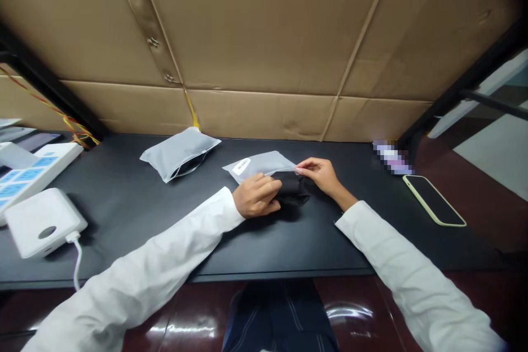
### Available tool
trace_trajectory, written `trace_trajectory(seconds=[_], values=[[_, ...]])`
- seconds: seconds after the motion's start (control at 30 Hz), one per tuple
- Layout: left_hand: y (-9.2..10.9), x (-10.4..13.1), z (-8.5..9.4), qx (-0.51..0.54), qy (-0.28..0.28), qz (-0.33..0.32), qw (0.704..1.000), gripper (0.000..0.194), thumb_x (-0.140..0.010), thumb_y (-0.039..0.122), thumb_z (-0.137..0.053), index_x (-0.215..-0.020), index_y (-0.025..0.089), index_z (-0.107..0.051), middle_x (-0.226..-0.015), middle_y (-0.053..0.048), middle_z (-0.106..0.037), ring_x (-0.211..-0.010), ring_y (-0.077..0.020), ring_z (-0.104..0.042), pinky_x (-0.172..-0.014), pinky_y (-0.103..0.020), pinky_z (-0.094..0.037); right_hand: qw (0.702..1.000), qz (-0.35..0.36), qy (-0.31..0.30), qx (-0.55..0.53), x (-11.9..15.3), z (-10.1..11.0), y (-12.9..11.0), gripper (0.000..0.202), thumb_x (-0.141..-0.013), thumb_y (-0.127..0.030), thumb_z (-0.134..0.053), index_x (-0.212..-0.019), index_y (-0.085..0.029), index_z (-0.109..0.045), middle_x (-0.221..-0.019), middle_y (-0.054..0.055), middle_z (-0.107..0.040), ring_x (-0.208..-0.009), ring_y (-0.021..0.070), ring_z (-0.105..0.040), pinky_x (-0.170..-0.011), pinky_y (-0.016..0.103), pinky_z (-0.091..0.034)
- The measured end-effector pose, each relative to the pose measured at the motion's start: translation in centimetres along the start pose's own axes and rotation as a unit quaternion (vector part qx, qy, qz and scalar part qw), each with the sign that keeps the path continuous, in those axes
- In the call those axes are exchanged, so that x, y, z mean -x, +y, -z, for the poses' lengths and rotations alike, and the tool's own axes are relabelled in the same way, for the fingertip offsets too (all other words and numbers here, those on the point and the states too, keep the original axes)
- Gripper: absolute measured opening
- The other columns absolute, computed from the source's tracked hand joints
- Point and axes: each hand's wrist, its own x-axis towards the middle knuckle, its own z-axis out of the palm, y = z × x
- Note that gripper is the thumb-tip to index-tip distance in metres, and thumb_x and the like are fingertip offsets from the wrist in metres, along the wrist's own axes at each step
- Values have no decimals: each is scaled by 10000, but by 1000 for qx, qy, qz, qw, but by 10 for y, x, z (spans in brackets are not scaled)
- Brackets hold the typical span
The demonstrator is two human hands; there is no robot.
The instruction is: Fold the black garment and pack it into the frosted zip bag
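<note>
My left hand (258,196) is closed, its fingers curled round a dark, soft-looking folded bundle (292,190) whose exact kind I cannot make out. Just behind the bundle lies a frosted zip bag (264,163) with a white barcode label (241,166) on its left end. At that bag's right corner, the thumb and fingertips of my right hand (324,175) pinch the edge. The bundle sits against the bag's near side; my left fingers hide how far it is inside. A second frosted zip bag (179,148) rests farther left, its mouth gaping over something dark.
A white square charger (45,223) with a cable and a white power strip (41,168) stand at the left. Rightward lie a phone (435,201) and a blurred-out item (391,157). Brown cardboard (256,38) walls the back of the black table (289,256).
</note>
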Motion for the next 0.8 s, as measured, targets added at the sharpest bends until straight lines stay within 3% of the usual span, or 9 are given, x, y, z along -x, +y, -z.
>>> trace_trajectory(seconds=[0.1, 0.23, 0.4, 0.5, 0.6, 0.67, 0.73, 0.8], values=[[9, -5, 3, 34, 23, -23, 999, 55, -862, 173, -584, -917, 175, -577, -871, -69, -668, -677, -168, -633, -547, -320, -459, 1000, 3, 9, 4, -3, 2, 7, 337, -623, -488, -829, -759, -195, -735, -762, 45, -753, -704, 201, -705, -751, 368, -590], [31, -13, 5, 119, 56, -84, 988, 145, -857, 208, -636, -987, 157, -597, -928, -96, -677, -743, -189, -663, -577, -335, -506, 997, 15, 65, 41, -7, 5, 16, 305, -647, -459, -817, -764, -190, -736, -779, 56, -756, -741, 221, -711, -762, 375, -585], [57, -19, 2, 130, 74, -159, 976, 85, -889, 234, -568, -859, 172, -619, -937, -96, -683, -823, -199, -668, -653, -347, -535, 978, 33, 156, 135, -7, 10, 16, 241, -739, -411, -752, -834, -190, -762, -845, 68, -766, -796, 243, -722, -813, 396, -582], [55, -21, 2, 81, 63, -103, 989, 71, -878, 224, -564, -872, 172, -612, -945, -99, -683, -909, -225, -671, -715, -361, -537, 970, 33, 171, 169, -6, 14, 16, 220, -791, -378, -704, -890, -195, -775, -946, 85, -770, -883, 262, -729, -870, 421, -584], [39, -21, 3, 40, 14, 40, 998, 111, -855, 198, -543, -950, 170, -595, -1023, -128, -671, -1018, -256, -647, -803, -395, -534, 965, 32, 162, 203, -6, 17, 20, 222, -807, -336, -679, -943, -190, -776, -1181, 114, -708, -935, 277, -726, -894, 454, -586], [25, -19, 4, 59, -48, 132, 988, 140, -845, 225, -556, -972, 169, -575, -1096, -150, -651, -1048, -268, -629, -851, -412, -524, 958, 40, 160, 235, -7, 19, 23, 255, -799, -331, -683, -995, -189, -766, -1285, 123, -650, -954, 282, -719, -908, 472, -580], [11, -16, 6, 121, -122, 159, 972, 201, -847, 323, -599, -980, 180, -554, -1160, -151, -632, -1059, -264, -620, -886, -408, -512, 947, 61, 170, 266, -8, 19, 22, 304, -799, -359, -687, -1045, -190, -748, -1282, 128, -650, -993, 282, -701, -916, 469, -572], [0, -13, 6, 170, -159, 161, 959, 290, -846, 418, -627, -1002, 190, -537, -1207, -147, -615, -1090, -259, -608, -917, -399, -496, 937, 84, 191, 279, -8, 19, 16, 334, -806, -415, -682, -1041, -185, -737, -1178, 131, -697, -961, 267, -697, -862, 437, -585]])
